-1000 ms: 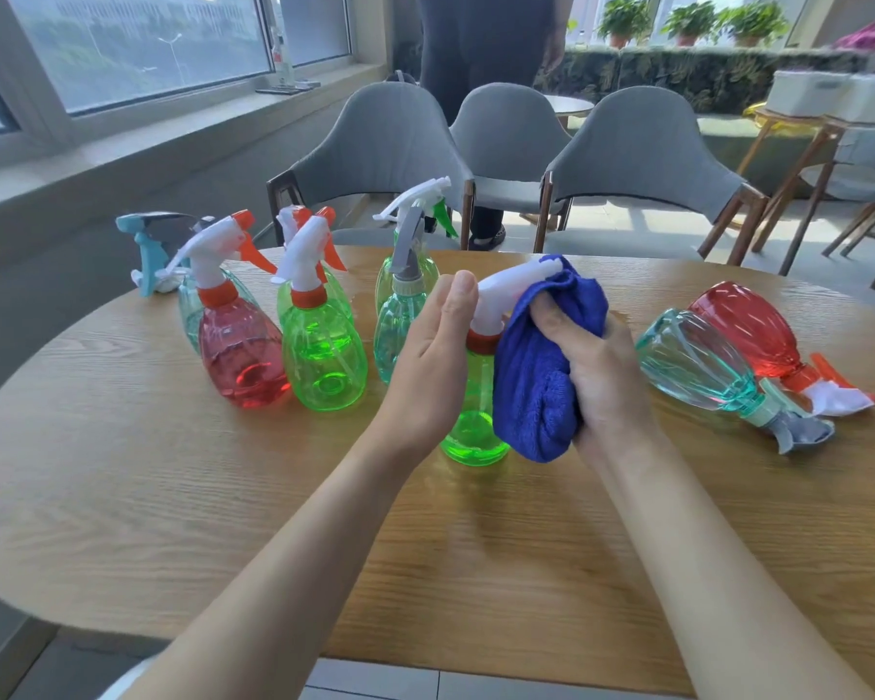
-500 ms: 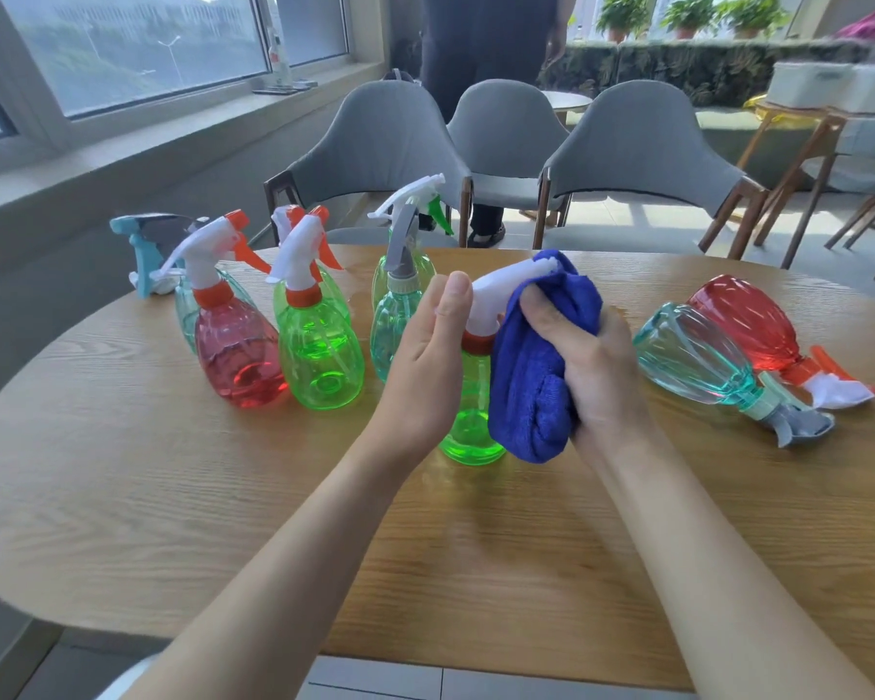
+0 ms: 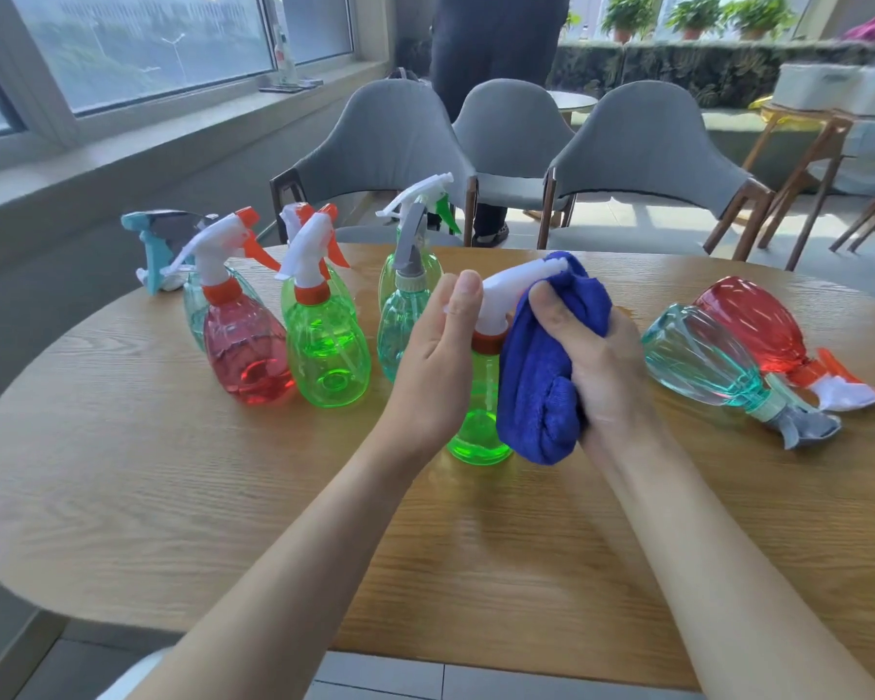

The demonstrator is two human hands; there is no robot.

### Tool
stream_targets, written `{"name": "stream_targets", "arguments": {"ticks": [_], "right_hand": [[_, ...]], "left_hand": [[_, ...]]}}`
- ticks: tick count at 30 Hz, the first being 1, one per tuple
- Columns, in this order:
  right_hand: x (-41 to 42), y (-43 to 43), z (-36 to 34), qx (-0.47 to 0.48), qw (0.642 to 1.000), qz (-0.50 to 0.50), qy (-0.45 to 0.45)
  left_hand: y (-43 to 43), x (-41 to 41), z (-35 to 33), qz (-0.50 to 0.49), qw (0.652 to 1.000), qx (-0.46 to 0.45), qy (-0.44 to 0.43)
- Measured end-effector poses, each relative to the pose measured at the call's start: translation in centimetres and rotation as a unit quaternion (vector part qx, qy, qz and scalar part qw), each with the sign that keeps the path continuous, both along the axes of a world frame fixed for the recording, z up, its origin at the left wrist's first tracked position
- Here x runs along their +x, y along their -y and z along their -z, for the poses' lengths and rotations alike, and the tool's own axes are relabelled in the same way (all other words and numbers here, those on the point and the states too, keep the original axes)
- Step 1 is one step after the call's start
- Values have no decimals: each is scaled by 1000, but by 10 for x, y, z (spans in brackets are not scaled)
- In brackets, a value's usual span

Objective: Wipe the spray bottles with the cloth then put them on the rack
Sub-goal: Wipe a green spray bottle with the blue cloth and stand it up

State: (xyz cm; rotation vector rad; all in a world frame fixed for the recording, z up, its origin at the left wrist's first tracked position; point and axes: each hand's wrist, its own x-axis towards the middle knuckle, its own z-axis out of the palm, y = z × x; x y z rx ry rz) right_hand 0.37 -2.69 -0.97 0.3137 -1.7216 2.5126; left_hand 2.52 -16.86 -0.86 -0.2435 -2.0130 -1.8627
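Head view: wiping step. Upright clear green plastic spray bottle on round wooden table, held in left hand, thumb along neck; right hand clutching bunched blue microfibre cloth against bottle's side. Next, likely: finish rubbing, then locate rack, unseen.

Under your left hand lies a wooden table, beyond it three grey chairs and a standing person, a window up to its left, potted plants far right.
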Motion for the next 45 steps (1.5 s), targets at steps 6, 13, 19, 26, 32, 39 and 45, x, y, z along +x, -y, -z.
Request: {"name": "stream_targets", "arguments": {"ticks": [6, 13, 19, 26, 32, 39, 45], "right_hand": [[-1, -7, 9, -104, 989, -80, 75], [-11, -15, 15, -133, 980, -18, 149], [-9, -25, -21, -49, 998, 46, 5], [3, -14, -33, 227, 968, 62, -89], [-1, -6, -34, 166, 978, 109, -67], [-8, -5, -31, 37, 995, 92, 11], [-9, -13, -18, -78, 992, 66, 70]], "left_hand": [[-1, -1, 0, 8, 1000, 5, 9], [-1, -3, -2, 21, 999, 30, -19], [-7, 1, -2, 7, 1000, 16, -4], [-10, 4, -5, -2, 999, 35, 19], [-7, 3, -1, 26, 999, 25, 1], [-8, 0, 1, 17, 1000, 19, 4], [-6, -2, 1, 44, 999, 30, -8]]}}
